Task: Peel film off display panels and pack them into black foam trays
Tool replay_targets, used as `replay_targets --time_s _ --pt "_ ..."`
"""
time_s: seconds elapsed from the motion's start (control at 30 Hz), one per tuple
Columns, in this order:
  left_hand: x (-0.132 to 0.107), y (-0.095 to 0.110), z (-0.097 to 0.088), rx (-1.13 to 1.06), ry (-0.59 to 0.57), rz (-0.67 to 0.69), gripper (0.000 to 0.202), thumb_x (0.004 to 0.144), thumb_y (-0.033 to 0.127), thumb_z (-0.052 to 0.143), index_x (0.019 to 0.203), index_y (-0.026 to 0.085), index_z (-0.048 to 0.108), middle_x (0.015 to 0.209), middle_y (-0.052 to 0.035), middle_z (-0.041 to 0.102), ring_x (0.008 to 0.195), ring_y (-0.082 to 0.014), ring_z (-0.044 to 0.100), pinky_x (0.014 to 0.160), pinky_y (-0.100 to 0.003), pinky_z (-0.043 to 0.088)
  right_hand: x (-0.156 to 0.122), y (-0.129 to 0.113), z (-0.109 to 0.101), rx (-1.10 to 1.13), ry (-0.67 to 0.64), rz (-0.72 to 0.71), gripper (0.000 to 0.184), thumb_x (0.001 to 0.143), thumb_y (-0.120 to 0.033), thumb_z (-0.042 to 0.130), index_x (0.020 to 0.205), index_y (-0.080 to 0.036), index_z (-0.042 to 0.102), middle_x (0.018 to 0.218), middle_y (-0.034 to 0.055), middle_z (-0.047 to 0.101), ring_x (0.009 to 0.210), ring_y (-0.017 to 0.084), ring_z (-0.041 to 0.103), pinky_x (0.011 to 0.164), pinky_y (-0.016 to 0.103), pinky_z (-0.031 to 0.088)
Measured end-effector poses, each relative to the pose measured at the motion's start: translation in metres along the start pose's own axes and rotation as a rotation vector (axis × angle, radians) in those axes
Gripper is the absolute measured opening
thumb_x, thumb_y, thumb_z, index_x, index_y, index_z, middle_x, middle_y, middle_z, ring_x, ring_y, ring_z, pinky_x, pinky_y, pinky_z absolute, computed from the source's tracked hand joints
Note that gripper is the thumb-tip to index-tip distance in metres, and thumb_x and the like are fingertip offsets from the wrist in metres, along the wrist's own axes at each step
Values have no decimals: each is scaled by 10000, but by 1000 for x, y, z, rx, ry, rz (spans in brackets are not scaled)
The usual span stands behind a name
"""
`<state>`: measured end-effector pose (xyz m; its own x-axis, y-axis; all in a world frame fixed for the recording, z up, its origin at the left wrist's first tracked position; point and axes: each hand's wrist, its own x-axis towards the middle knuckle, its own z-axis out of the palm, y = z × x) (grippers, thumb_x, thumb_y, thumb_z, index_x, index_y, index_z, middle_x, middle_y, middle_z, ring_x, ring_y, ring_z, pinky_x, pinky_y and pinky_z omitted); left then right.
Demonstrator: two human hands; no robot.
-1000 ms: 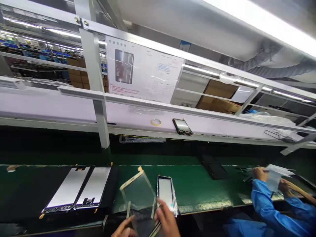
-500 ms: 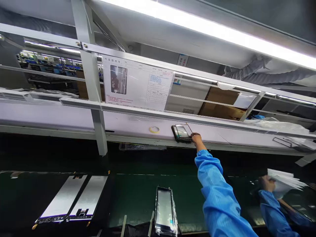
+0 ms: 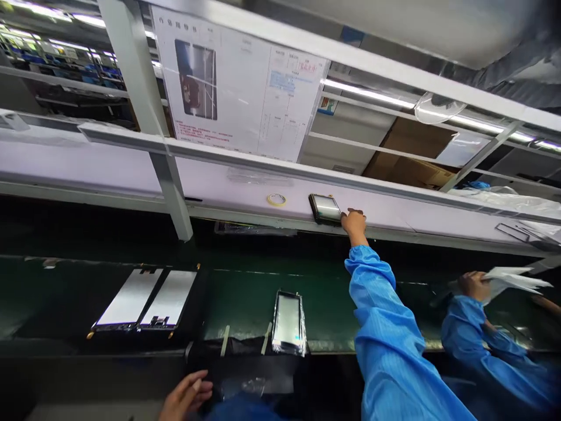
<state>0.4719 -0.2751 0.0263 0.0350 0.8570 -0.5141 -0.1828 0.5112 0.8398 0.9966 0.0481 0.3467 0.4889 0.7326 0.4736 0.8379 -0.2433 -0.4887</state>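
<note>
The long white shelf [image 3: 131, 169] runs across the far side, above the green belt [image 3: 245, 280]. My right arm, in its blue sleeve [image 3: 385, 339], stretches up and away to it, nearly straight. A small dark screen panel [image 3: 325, 208] lies flat on the shelf, just right of a tape ring [image 3: 276, 200]. I judge the panel light, stiff, slick-faced and easily cracked, best taken by its thin edges. My right hand [image 3: 354, 222] is curled at its right edge, touching; I cannot tell whether the fingers grip. My left hand [image 3: 186, 394] rests low and near, released, fingers loosely spread.
</note>
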Motion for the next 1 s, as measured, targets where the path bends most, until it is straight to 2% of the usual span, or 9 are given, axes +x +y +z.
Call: replay_targets --time_s 0.07,0.13,0.2,0.3,0.4,0.47,0.57,0.87,1.0 --pt "-9 6 -1 2 0 -2 644 408 852 732 828 365 736 827 -65 816 956 -427 738 972 -541 523 -54 11 13 51 48 -200 415 947 -303 484 1301 -118 594 1354 220 555 1261 298 491 1058 466 392" --pt "-16 10 -3 7 7 -16 674 431 823 760 880 321 732 859 -78 817 978 -420 732 956 -525 533 -131 28 41 141 -15 -457 402 988 -278 410 1334 -147 569 1324 176 594 1247 262 524 1079 448 406" --pt "-19 9 -6 0 0 -22 699 481 799 769 943 276 725 904 -98 814 991 -400 730 951 -509 534 -220 50 78 111 -322 -568 414 991 -231 400 1375 -173 545 1346 144 603 1266 225 538 1096 404 418" --pt "-22 4 -8 -1 -33 -23 730 528 773 775 986 208 713 928 -129 805 956 -367 737 926 -481 543 -340 84 133 -278 -914 -491 573 927 -139 493 1496 -142 424 1549 175 426 1430 226 405 1173 360 336" --pt "-24 0 -7 22 -66 -16 713 574 754 764 1006 189 711 935 -126 803 926 -333 742 891 -446 553 -408 112 169 -404 -1069 -455 709 814 -54 598 1499 -109 426 1589 251 323 1480 328 323 1175 440 331" --pt "-28 -1 -6 34 -75 -10 689 588 743 762 1005 196 713 923 -112 804 920 -322 742 878 -437 556 -425 123 182 -432 -1091 -467 783 777 -6 599 1522 -122 389 1613 270 242 1508 369 234 1170 494 326" --pt "-34 -2 -8 41 -69 -15 684 573 744 769 984 200 716 908 -106 805 910 -325 742 879 -450 555 -427 130 194 -476 -1097 -498 789 799 43 507 1548 -126 329 1624 282 181 1523 378 166 1165 560 308" --pt "-48 -17 -25 -18 1 10 696 553 728 787 989 191 707 909 -119 804 911 -332 741 866 -452 555 -441 129 215 -585 -1038 -607 662 863 -43 461 1510 -2 324 1536 389 269 1448 444 328 1049 658 421" --pt "-53 -22 -30 -23 -2 14 683 570 715 784 996 187 706 913 -119 803 902 -320 738 858 -441 548 -444 123 215 -613 -1032 -583 674 884 -89 482 1532 -45 301 1543 389 256 1449 457 320 1023 665 430"
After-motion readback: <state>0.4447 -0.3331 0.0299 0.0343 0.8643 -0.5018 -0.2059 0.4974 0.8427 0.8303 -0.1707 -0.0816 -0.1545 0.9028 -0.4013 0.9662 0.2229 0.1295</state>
